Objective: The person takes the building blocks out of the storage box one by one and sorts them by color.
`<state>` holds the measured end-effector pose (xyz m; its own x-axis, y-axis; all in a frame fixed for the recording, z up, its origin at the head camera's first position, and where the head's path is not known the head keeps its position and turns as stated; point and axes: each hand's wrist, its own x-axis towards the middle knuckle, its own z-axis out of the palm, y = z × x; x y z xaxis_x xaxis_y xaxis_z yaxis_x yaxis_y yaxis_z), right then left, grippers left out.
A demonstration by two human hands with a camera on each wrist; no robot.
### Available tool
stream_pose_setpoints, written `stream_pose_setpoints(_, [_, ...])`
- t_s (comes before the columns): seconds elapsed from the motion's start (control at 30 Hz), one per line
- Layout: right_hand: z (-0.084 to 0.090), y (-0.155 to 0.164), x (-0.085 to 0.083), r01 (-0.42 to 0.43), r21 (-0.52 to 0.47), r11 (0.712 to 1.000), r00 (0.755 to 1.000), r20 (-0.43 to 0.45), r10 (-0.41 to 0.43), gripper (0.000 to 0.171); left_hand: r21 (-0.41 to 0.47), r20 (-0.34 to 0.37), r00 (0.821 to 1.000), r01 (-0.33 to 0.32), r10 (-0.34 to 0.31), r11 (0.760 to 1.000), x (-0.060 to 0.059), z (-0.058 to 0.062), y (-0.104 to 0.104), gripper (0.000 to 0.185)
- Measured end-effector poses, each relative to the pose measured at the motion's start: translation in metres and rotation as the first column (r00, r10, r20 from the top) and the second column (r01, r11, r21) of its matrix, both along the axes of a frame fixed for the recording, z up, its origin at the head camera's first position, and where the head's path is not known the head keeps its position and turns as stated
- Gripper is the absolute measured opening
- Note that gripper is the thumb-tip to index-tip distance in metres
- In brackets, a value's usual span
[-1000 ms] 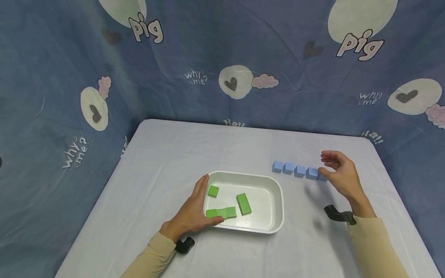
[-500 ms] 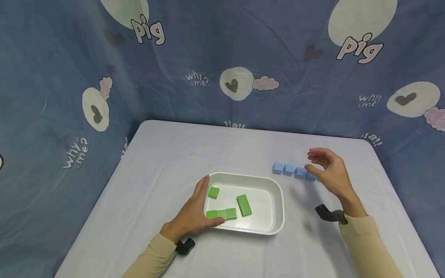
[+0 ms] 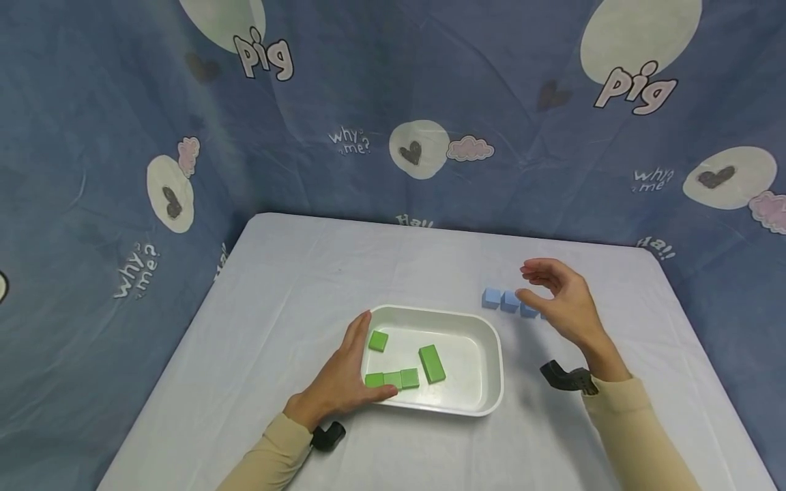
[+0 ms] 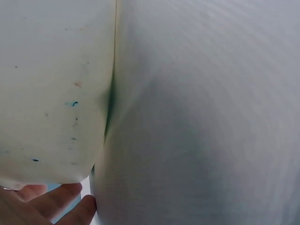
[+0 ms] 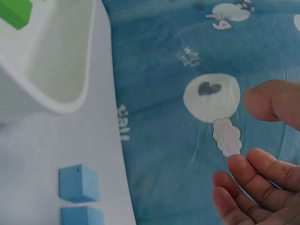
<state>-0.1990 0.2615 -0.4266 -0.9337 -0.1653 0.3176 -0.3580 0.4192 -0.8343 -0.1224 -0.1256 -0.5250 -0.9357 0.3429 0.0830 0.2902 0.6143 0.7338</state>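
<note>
A white tray (image 3: 499, 354) sits mid-table and holds several green blocks (image 3: 432, 363), three of them in a row (image 3: 393, 379). My left hand (image 3: 350, 372) rests against the tray's left wall with fingers straight and the thumb lying along the near rim. In the left wrist view its fingers (image 4: 51, 206) show beneath the tray wall (image 4: 51, 93). A row of blue cubes (image 3: 500, 299) stands to the right of the tray. Above that row's right end hovers my right hand (image 3: 533, 283), fingers loosely curled and empty, hiding some cubes. The right wrist view shows two blue cubes (image 5: 78, 183) and the relaxed fingers (image 5: 253, 183).
The table wears a pale cloth (image 3: 295, 273) and is walled on three sides by a blue printed curtain (image 3: 393, 102). Black wrist mounts (image 3: 561, 377) sit on both sleeves. Bare cloth lies left of and behind the tray.
My right hand has slid left along the blue cube row and now covers more of its right end. The left hand and the tray have not moved.
</note>
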Motion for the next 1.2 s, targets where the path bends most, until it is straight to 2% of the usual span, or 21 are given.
stream_pose_setpoints(0.33, [0.0, -0.017, 0.001, -0.05, -0.039, 0.998, 0.999, -0.001, 0.05, 0.043, -0.001, 0.022, 1.0, -0.003, 0.003, 1.0, 0.004, 0.001, 0.001, 0.136])
stream_pose_setpoints(0.63, [-0.008, -0.039, 0.001, -0.091, -0.017, 0.996, 0.995, 0.026, 0.092, 0.039, 0.003, 0.021, 1.0, -0.02, 0.02, 1.0, 0.009, -0.004, 0.001, 0.136])
stream_pose_setpoints(0.8, [-0.014, -0.05, 0.001, -0.121, 0.025, 0.992, 0.99, 0.078, 0.119, 0.033, -0.003, 0.014, 1.0, -0.017, 0.017, 1.0, 0.009, -0.004, 0.001, 0.136])
stream_pose_setpoints(1.03, [-0.018, -0.067, 0.002, -0.247, 0.127, 0.961, 0.959, 0.174, 0.223, 0.025, 0.0, 0.002, 1.0, -0.014, 0.014, 1.0, 0.005, 0.0, 0.001, 0.135])
stream_pose_setpoints(1.2, [-0.021, -0.082, 0.001, -0.295, 0.169, 0.94, 0.946, 0.189, 0.263, 0.022, -0.003, 0.005, 1.0, -0.015, 0.016, 1.0, 0.002, 0.001, 0.001, 0.136])
